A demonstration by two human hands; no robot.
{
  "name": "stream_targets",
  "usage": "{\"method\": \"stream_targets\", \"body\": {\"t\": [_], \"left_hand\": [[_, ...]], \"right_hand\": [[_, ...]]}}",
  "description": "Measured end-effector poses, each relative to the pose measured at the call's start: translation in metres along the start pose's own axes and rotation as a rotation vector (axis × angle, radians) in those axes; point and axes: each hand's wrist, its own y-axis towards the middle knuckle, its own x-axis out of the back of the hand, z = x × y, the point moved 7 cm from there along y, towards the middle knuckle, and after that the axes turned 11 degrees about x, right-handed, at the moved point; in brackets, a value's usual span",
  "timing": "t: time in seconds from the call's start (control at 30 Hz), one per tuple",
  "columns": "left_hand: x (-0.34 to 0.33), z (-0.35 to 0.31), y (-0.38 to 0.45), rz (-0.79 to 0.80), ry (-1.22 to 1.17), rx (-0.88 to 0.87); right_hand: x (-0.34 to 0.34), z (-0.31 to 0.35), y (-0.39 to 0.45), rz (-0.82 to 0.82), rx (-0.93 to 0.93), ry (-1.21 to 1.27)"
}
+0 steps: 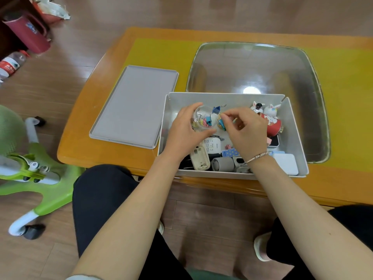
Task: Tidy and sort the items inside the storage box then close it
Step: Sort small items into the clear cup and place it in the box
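An open white storage box [296,138] stands at the table's near edge. Over its middle, my left hand [185,132] grips a small clear jar [201,120] with several coloured binder clips inside. My right hand [246,132] pinches the wire handle of a blue binder clip [217,110] just above the jar's mouth. More coloured clips [221,123] lie under my fingers. In the box I also see a red can [273,126], two rabbit figurines [266,109], a white remote [199,158], a grey cylinder [223,164] and a white block [286,163].
The box's grey lid [133,106] lies flat on the table to the left of the box. Behind the box, a glass panel [252,65] is set into the yellow and orange table [96,150]. A green chair base [38,174] stands on the floor at the left.
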Motion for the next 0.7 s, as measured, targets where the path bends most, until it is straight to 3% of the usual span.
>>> {"method": "stream_targets", "body": {"t": [0.2,0.5,0.7], "left_hand": [[-0.002,-0.002,-0.001,0.018,0.017,-0.026],[-0.007,-0.006,-0.004,0.069,0.046,-0.075],[-0.005,0.004,0.002,0.042,0.008,0.058]], "right_hand": [[-0.005,0.007,-0.001,0.068,0.093,-0.021],[-0.011,0.007,-0.001,0.116,0.085,-0.024],[-0.002,-0.015,-0.004,-0.072,-0.147,0.128]]}}
